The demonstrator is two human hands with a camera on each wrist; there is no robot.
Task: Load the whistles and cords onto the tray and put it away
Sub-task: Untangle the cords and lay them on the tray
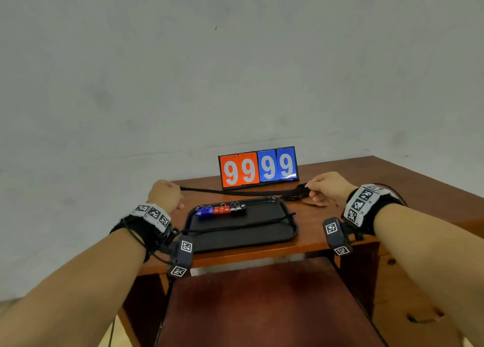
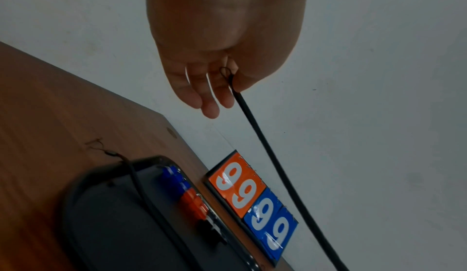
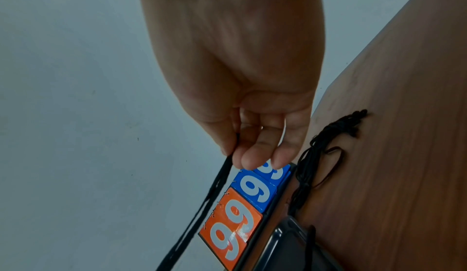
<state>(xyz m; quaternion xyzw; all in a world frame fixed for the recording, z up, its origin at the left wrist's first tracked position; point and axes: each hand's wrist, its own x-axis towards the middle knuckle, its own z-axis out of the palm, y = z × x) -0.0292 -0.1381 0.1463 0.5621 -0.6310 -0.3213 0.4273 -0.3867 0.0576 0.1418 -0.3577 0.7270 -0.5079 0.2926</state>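
Both hands are up off the tabletop [image 1: 392, 189] and I have one black cord [image 1: 235, 191] stretched between them. My left hand [image 1: 165, 196] pinches the cord's end between thumb and forefinger; from the left wrist camera I see a small loop of it at the thumb, with the other fingers [image 2: 202, 97] hanging loose below. My right hand [image 1: 328, 188] pinches the other end the same way; the right wrist camera shows the strands leaving the fingertips [image 3: 248, 158] and running down and away.

Just under my right hand, touching the tabletop, lies a loose bundle of more black cords [image 3: 326, 149], trailing toward the near corner of the tray [image 1: 294, 232]. I think some strands reach the tray's rim, though the view is too dark there for me to be sure.

Below and between my hands sits the black tray, flat on the tabletop. Along its far edge, nearer my left hand, is a row of whistles [image 1: 221, 210]: blue ones on the left, red in the middle, black on the right, touching one another. Another cord [image 1: 235, 226] lies across the tray's middle, its left end spilling over the rim onto the wood below my left hand.

Beyond the stretched cord, between my hands and the wall [image 1: 235, 71], stands a flip scoreboard [image 1: 258, 168] reading 99 on orange and 99 on blue.
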